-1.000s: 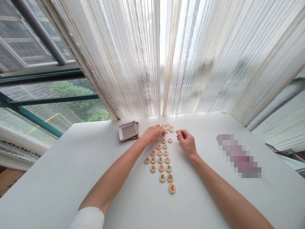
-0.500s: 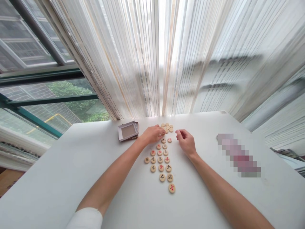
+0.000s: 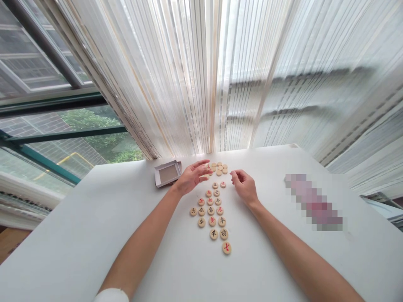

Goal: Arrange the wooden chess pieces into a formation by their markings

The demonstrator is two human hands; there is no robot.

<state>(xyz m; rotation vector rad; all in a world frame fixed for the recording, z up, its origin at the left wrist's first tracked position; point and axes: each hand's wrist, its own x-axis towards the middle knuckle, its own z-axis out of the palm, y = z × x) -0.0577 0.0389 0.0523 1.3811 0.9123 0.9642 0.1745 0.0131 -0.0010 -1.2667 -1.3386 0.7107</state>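
My left hand (image 3: 192, 178) is at the far part of the table, its fingers stretched and apart. At its fingertips, between two fingers, a round wooden Chinese chess piece (image 3: 208, 167) shows a red character; whether it is gripped or lies on the table, I cannot tell. Beside these fingers, several face-down chess pieces (image 3: 219, 168) sit in a cluster. To the right of the cluster, my right hand (image 3: 244, 184) is curled closed on the table, and no piece shows in it. Nearer to me, several face-up chess pieces (image 3: 210, 211) with red or black characters form rows.
An open, shallow cardboard box (image 3: 168, 173) stands left of my left hand on the white table (image 3: 151, 251). A pixelated pinkish item (image 3: 315, 203) lies at the right. Striped sheer curtains (image 3: 189, 84) hang behind the far edge, with a window at the left.
My left hand has drawn back a little to the left and spread its fingers, and a red-marked piece now shows among them. My right hand is nearly still. The view has shifted slightly.
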